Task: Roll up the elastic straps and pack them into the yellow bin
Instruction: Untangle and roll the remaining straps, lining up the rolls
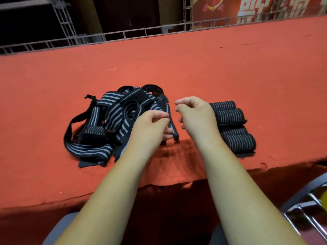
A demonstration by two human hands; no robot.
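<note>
A tangled pile of loose black-and-grey striped elastic straps [113,119] lies on the red table cloth [177,64], left of centre. Several rolled straps [233,126] lie side by side in a row to the right. My left hand [152,126] hovers at the pile's right edge, its curled fingers beside a black strap end [174,131]; whether it grips that end is unclear. My right hand [194,117] hangs just left of the rolls with fingers loosely curled and nothing in it. A sliver of something yellow [324,197] shows at the right edge, below the table.
The table's near edge [159,184] runs across below my forearms. A metal chair frame [300,209] stands low at the right. A metal truss rail [123,35] lines the table's far side, with a red banner behind it.
</note>
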